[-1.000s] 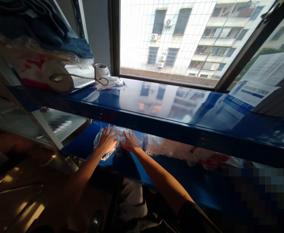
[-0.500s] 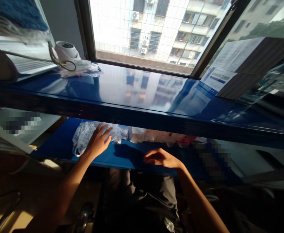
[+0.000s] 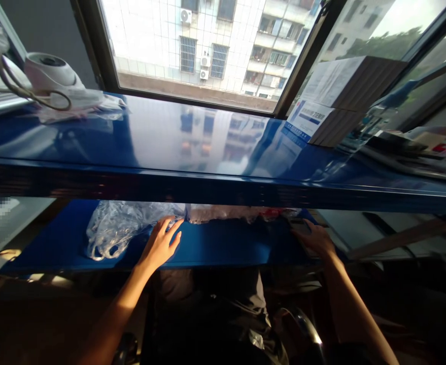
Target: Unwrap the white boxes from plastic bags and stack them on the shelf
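My left hand (image 3: 164, 242) hovers over or rests on the lower blue shelf (image 3: 223, 246), fingers spread, with nothing in it. Beside it, to the left, lies a crumpled clear plastic bag (image 3: 118, 228) with loop handles. At the shelf's right side my right hand (image 3: 317, 239) closes around the edge of a dark, flat, phone-like object (image 3: 299, 226); shadow hides most of its fingers. Between the hands, at the back of the lower shelf, sit clear and pinkish plastic packages (image 3: 218, 213) with a red part (image 3: 274, 212), partly hidden by the upper shelf.
The glossy blue upper shelf (image 3: 192, 147) overhangs the lower one. On it stand a white dome camera (image 3: 53, 71) with a cable, at left, and stacked boxes (image 3: 331, 99), at right. Behind is a window (image 3: 192, 56). A curved metal chair arm (image 3: 302, 324) is below right.
My right hand has moved right, from the shelf's middle to the dark flat object. The left hand has come off the plastic bag toward the front. The view has shifted right.
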`<control>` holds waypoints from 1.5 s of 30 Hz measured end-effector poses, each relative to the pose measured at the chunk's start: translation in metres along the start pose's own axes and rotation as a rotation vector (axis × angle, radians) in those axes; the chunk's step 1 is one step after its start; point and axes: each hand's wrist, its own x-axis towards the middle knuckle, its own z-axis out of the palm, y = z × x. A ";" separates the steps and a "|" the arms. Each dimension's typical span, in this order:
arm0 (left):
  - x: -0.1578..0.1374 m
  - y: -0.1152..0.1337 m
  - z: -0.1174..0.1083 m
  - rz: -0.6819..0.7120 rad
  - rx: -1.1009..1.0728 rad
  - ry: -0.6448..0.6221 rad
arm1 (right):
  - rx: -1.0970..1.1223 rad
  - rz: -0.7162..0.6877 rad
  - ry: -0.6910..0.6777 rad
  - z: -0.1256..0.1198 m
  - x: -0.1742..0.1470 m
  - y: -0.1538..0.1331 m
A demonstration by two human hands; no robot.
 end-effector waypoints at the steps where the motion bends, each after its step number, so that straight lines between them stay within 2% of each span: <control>1: -0.001 0.000 0.000 -0.001 0.006 -0.001 | 0.009 -0.010 -0.031 0.003 0.003 0.000; 3: -0.002 0.001 0.001 -0.003 0.018 -0.003 | 0.040 -0.034 -0.055 0.009 0.006 0.003; 7: -0.003 0.002 0.003 -0.018 0.035 0.004 | 0.047 -0.047 -0.017 0.017 0.005 0.010; 20: -0.003 0.003 0.003 -0.011 0.078 0.012 | 0.091 -0.028 0.029 0.023 0.007 0.011; 26: -0.002 0.001 0.004 0.039 0.126 0.013 | 0.095 -0.025 0.031 0.013 -0.001 0.005; 28: -0.002 0.001 0.003 0.057 0.135 0.030 | 0.083 -0.030 0.102 0.006 -0.008 -0.005; 30: -0.001 0.005 0.002 0.082 0.122 0.049 | 0.109 -0.067 0.238 -0.003 -0.018 -0.024; 32: 0.002 0.012 0.002 0.099 0.081 0.057 | 0.239 -0.175 0.335 -0.013 -0.030 -0.054; 33: 0.006 0.018 0.003 0.098 0.053 0.058 | 0.348 -0.245 0.318 -0.017 -0.038 -0.072; 37: 0.034 0.043 0.007 0.007 -0.085 0.140 | 0.759 -0.576 -0.011 -0.037 -0.074 -0.162; 39: 0.053 0.055 0.011 -0.033 -0.170 0.198 | 0.861 -0.690 -0.056 -0.048 -0.093 -0.208; 41: 0.073 0.065 0.015 -0.054 -0.263 0.238 | 0.940 -0.734 0.033 -0.061 -0.108 -0.248; 44: 0.098 0.077 0.027 -0.112 -0.460 0.269 | 0.986 -0.659 0.329 -0.077 -0.119 -0.296; 45: 0.105 0.080 0.032 -0.149 -0.555 0.257 | 0.979 -0.651 0.347 -0.080 -0.120 -0.309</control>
